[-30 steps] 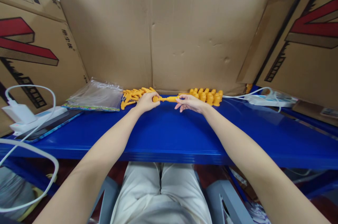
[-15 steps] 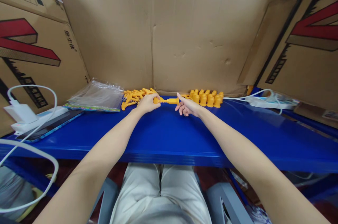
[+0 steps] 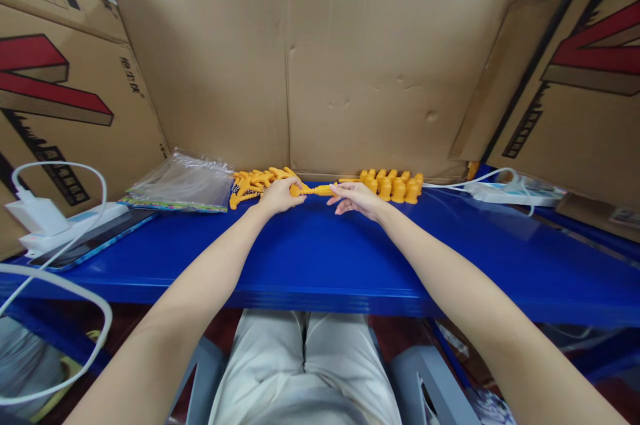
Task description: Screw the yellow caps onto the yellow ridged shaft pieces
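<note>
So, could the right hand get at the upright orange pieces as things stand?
Probably yes: the upright orange pieces stand close by the right hand, with nothing visible blocking it, though its fingers are at one end of the slender orange part in the left hand.

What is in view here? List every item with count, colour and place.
Slim piece: one, orange-yellow, between the hands
Branching parts: uncountable pile, orange-yellow, beyond left hand
Caps: about a dozen, orange-yellow, beyond right hand
Clear bags: stack, transparent, table's left
Phone: one, dark, table's left
Power strips: two, white, left and right
Plug adapter: one, white, far left
Cables: several, white, both sides
Table: one, blue, centre
Cardboard panel: one, brown, behind table
Printed boxes: at least two, brown, both sides
Armrests: two, grey, below table
Trousers: one pair, pale, bottom centre
Left hand: one, bare, gripping piece
Right hand: one, bare, at piece's right end
</note>
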A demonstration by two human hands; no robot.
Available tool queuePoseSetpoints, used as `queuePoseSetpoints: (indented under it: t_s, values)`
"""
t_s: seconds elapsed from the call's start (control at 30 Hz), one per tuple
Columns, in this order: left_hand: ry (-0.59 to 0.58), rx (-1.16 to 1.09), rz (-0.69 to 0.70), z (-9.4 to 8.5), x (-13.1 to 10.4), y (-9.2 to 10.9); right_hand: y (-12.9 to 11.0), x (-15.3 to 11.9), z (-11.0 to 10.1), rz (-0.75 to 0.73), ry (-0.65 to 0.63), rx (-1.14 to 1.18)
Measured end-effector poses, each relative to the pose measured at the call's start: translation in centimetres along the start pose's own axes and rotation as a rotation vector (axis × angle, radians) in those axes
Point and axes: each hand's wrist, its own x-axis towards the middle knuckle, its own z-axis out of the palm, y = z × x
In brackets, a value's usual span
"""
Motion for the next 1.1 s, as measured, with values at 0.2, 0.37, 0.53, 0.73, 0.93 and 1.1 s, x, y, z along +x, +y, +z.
queuePoseSetpoints:
  t_s: [0.2, 0.37, 0.53, 0.73, 0.93, 1.1]
  values:
    - [0.002, 0.002, -0.016, 0.04, 0.03, -0.04, -0.03, 0.05, 0.30, 0.029, 0.044, -0.023]
    - [0.012, 0.028, -0.023, -0.06, -0.08, 0.15, -0.15, -0.04, 0.46, 0.055, 0.066, -0.025]
    - [0.003, 0.056, -0.018, -0.04, -0.10, 0.23, -0.04, 0.02, 0.48, 0.064, 0.062, -0.018]
    - [0.002, 0.060, -0.012, 0.01, -0.08, 0.21, 0.12, 0.12, 0.60, 0.100, 0.061, 0.009]
    - [-0.005, 0.030, -0.020, -0.01, -0.14, 0.21, 0.10, 0.02, 0.85, 0.129, 0.063, 0.034]
    - [-0.011, 0.048, -0.017, 0.01, -0.10, 0.15, 0.26, 0.23, 0.81, 0.132, 0.065, 0.060]
